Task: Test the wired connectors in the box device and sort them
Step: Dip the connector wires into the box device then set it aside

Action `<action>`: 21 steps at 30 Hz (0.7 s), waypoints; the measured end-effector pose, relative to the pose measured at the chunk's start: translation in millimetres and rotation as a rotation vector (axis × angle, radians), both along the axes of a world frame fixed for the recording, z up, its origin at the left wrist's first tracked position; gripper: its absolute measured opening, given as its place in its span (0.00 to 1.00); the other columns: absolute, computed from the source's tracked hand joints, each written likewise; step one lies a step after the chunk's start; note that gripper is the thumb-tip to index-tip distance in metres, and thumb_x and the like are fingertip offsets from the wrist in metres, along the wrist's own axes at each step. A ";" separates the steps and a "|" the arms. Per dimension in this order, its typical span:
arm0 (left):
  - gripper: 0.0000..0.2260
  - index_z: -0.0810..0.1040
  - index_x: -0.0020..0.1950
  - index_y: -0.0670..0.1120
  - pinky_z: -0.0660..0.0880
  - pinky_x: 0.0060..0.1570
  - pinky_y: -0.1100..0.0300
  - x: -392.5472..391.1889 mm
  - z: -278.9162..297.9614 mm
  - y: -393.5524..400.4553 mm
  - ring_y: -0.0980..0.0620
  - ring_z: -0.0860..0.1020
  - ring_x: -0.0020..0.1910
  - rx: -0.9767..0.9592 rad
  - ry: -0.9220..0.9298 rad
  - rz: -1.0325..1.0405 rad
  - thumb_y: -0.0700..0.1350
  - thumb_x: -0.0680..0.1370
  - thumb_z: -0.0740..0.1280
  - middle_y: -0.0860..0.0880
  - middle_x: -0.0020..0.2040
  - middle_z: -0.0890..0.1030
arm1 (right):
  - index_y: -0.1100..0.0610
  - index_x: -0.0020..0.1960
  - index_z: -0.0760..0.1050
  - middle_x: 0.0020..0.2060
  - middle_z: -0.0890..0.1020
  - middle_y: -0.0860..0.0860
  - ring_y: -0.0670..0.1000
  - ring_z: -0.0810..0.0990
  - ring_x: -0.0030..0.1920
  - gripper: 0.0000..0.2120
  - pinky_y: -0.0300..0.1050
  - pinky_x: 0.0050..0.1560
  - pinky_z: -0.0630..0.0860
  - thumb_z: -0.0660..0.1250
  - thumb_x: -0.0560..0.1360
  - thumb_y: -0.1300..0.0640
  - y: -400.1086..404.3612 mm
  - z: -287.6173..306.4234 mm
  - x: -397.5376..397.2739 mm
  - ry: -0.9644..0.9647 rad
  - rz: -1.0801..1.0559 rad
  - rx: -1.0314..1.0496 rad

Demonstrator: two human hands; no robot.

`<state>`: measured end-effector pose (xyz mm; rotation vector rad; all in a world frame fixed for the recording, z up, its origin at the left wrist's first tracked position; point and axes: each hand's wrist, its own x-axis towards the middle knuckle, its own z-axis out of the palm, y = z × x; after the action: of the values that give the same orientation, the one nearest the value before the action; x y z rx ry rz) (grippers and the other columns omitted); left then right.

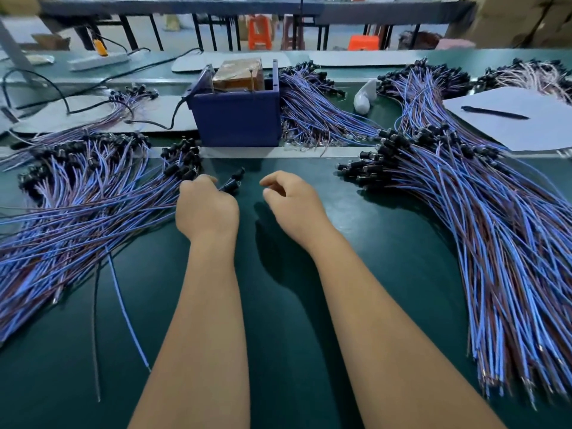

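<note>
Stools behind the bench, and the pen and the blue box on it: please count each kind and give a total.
Orange stools: 2
Pens: 1
Blue boxes: 1
Total: 4

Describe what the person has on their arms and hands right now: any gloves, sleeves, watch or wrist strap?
Nothing is worn. The left hand and the right hand are both bare, with no gloves or finger covers. Both forearms are bare down to the bottom edge of the picture: no sleeves, watch, rings or wrist strap show, and no cable is attached to either arm.
</note>
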<state>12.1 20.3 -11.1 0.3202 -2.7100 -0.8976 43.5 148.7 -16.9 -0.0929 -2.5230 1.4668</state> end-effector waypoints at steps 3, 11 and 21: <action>0.13 0.79 0.62 0.46 0.65 0.42 0.54 0.8 -1.9 0.8 0.43 0.75 0.49 0.026 0.064 0.006 0.40 0.80 0.60 0.42 0.62 0.75 | 0.53 0.57 0.78 0.51 0.80 0.50 0.49 0.76 0.51 0.10 0.42 0.53 0.73 0.61 0.78 0.59 -0.5 0.8 2.0 -0.001 -0.002 -0.009; 0.13 0.79 0.63 0.46 0.71 0.47 0.52 -3.4 -6.9 -0.1 0.40 0.76 0.55 0.022 0.071 -0.007 0.41 0.80 0.63 0.42 0.62 0.76 | 0.54 0.57 0.78 0.52 0.80 0.51 0.50 0.76 0.53 0.11 0.43 0.56 0.73 0.61 0.78 0.59 -2.1 0.5 2.2 0.011 0.000 0.011; 0.14 0.86 0.40 0.50 0.71 0.38 0.66 11.5 16.6 29.8 0.59 0.76 0.35 1.003 0.292 -0.373 0.38 0.70 0.61 0.49 0.42 0.83 | 0.56 0.48 0.77 0.35 0.81 0.55 0.50 0.77 0.35 0.12 0.38 0.36 0.74 0.55 0.82 0.61 -0.8 9.7 2.5 0.025 -0.008 -0.532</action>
<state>23.6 50.1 5.4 -0.1464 -1.8766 -2.1639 46.0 147.9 -7.2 -0.1669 -2.0438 2.0784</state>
